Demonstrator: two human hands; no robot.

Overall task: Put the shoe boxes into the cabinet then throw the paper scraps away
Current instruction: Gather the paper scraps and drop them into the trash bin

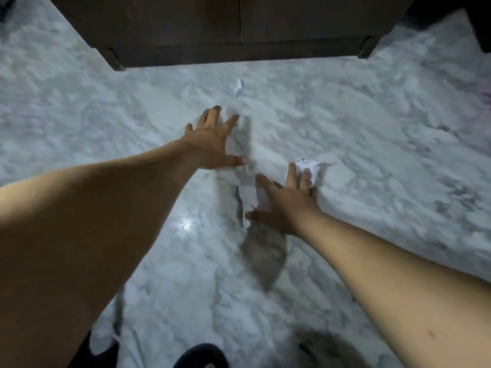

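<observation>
I am looking straight down at a pale grey-and-white marble floor [372, 144], both bare arms stretched forward over it.

On the left, my left hand [212, 144] reaches out with its fingers spread wide and straight, palm down, holding nothing. Its thumb points right, toward a flat white paper scrap [248, 197] lying on the floor between my two hands. To the left of this hand the floor runs bare to the edge of the view.

Beyond my left fingertips, a little farther forward, a small crumpled scrap [239, 89] lies alone on the marble, apart from both hands. Past it, along the top of the view, stands the dark brown cabinet [186, 27]; its doors are closed, a thin seam runs down the middle, and its base edge meets the floor in a straight line. A strip of bare floor separates that base from the small scrap.

On the right, my right hand [284, 205] is also spread and relaxed, gripping nothing. Its thumb lies just beside the lower end of the flat scrap, and its fingers overlap a crumpled ball of paper [310, 167]; I cannot tell whether they touch it. Right of that ball the floor is bare marble.

At the bottom edge, a dark slipper [199, 355] shows between my arms.
</observation>
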